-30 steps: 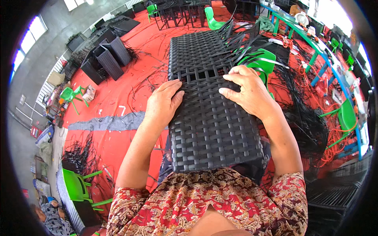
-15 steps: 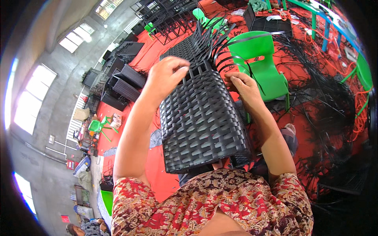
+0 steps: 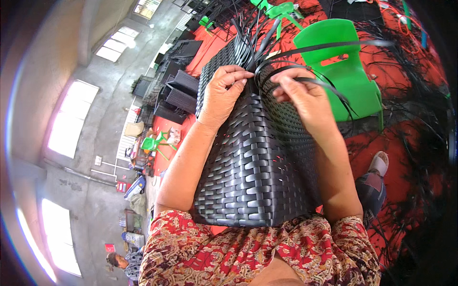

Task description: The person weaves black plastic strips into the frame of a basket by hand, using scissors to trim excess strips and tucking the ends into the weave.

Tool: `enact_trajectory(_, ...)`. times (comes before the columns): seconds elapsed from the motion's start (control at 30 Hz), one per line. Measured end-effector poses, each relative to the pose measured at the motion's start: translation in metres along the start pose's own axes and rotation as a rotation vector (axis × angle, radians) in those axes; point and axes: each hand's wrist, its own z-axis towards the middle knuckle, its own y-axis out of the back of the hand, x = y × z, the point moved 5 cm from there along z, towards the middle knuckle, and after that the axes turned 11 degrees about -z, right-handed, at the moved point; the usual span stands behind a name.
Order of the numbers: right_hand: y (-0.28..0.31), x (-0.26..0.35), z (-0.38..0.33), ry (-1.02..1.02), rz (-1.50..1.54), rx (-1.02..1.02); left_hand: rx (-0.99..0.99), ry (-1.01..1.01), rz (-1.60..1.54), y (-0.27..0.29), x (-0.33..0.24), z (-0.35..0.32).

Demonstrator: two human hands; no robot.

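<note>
Black boxy weave (image 3: pixel 243 167), strips (image 3: pixel 257 71) between left hand (image 3: pixel 223 93) and right hand (image 3: pixel 307 100)

Glossy black woven piece (image 3: pixel 238 164), tilted, a long edge uppermost; loose black strips (image 3: pixel 329 46) spring from it, some arching right

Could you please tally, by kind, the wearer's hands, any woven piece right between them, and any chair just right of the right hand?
Hands: 2 (left hand, right hand)
Black woven wicker piece: 1
Green plastic chair: 1
Total: 4
</note>
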Motion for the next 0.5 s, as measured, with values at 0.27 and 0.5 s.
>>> enact_trajectory(0.27,0.126,0.081,-0.010,0.462,0.448,-0.071,0.004,-0.013,-0.055,0.007,0.004,-0.007)
enact_trajectory(0.5,0.152,0.129,-0.037,0.532,0.526,-0.011,0.055,-0.013,-0.062,0.009,0.006,-0.010)
